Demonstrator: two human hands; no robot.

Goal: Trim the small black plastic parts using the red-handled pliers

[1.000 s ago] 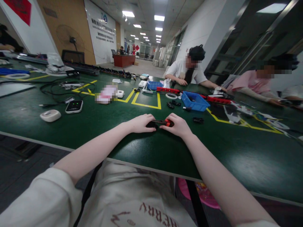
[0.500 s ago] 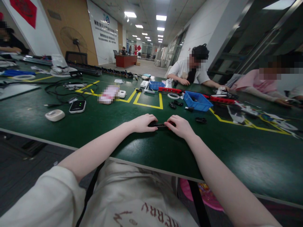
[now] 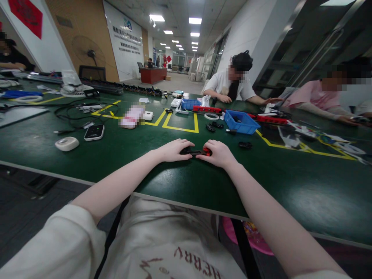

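In front of me, low over the green table, my left hand is closed, its thumb and fingers pinching the black end of a small black-and-red object. My right hand is closed round the other side, where a red part shows at the fingertips. A narrow dark piece spans the gap between both hands. Fingers hide much of the object, and its kind is unclear; whether it is one piece or two I cannot tell. Black cable bundles lie just beyond my right hand.
A blue bin stands ahead to the right, near red strips. At left lie a phone-like black device, a cream rounded case and loose cables. Two people sit across at the right. Yellow tape marks the table.
My right hand has turned slightly, so more of the object's red part shows. The dark piece between my hands is now tilted and more visible. The view has shifted a little.
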